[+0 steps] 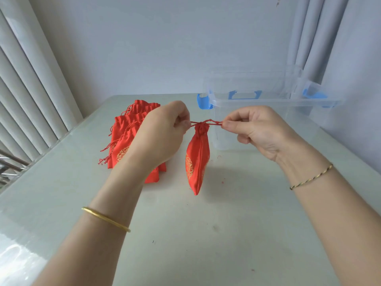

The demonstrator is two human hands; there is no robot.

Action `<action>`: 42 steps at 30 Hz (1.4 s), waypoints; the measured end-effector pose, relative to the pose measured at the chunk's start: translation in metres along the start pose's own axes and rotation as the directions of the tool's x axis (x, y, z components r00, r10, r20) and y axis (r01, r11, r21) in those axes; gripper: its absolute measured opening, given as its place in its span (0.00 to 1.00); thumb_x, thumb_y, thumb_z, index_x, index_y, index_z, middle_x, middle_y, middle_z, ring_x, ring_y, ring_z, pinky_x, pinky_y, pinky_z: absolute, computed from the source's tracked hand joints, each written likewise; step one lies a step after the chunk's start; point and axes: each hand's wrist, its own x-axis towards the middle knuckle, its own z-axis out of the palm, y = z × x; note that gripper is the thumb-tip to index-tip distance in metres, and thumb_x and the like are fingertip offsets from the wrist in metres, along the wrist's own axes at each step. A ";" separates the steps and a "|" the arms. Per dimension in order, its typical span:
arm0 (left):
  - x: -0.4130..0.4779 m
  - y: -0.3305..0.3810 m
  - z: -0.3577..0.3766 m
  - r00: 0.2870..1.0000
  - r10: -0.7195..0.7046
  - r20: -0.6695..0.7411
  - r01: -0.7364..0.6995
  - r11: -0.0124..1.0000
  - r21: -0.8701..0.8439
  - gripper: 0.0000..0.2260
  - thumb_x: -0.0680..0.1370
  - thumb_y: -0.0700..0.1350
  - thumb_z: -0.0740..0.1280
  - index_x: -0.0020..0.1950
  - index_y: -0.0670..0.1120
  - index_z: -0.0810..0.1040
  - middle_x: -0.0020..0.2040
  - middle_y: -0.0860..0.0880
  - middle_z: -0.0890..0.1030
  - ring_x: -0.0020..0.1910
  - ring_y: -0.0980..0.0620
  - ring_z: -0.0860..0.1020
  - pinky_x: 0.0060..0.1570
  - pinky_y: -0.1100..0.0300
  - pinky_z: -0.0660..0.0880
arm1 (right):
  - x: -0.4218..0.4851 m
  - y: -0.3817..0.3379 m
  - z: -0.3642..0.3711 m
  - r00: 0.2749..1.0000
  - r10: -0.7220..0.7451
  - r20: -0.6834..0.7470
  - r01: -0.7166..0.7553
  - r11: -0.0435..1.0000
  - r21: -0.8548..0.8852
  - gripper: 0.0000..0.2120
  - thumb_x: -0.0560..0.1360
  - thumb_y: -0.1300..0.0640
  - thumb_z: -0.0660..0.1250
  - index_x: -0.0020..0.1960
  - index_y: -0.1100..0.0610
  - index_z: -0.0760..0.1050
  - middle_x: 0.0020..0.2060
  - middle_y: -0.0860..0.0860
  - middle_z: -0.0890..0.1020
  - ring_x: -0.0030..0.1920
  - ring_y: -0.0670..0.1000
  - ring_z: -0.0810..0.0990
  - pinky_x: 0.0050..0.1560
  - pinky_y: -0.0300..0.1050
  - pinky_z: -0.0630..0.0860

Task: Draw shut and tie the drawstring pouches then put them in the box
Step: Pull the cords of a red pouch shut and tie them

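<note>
Over the table (206, 234), left hand (162, 133) and right hand (255, 131) each pinch a cord (215, 121) end in curled fingers (228, 124), with the cord stretched level. The pouch (198, 159) hangs between them, long axis upright and mouth gathered. More pouches are piled (123, 139) behind the left hand. The clear box (257, 104) stands beyond the right hand, which is nearer; no pouch shows inside.
</note>
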 end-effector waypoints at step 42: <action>0.110 -0.004 0.024 0.944 -0.315 0.101 0.330 0.880 -0.342 0.07 0.77 0.37 0.59 0.52 0.43 0.74 0.41 0.51 0.75 0.40 0.55 0.76 0.40 0.62 0.75 | 0.187 -0.033 -0.005 0.924 0.380 -0.034 -0.240 0.512 -0.825 0.08 0.75 0.62 0.64 0.36 0.60 0.72 0.17 0.49 0.77 0.17 0.44 0.75 0.47 0.40 0.75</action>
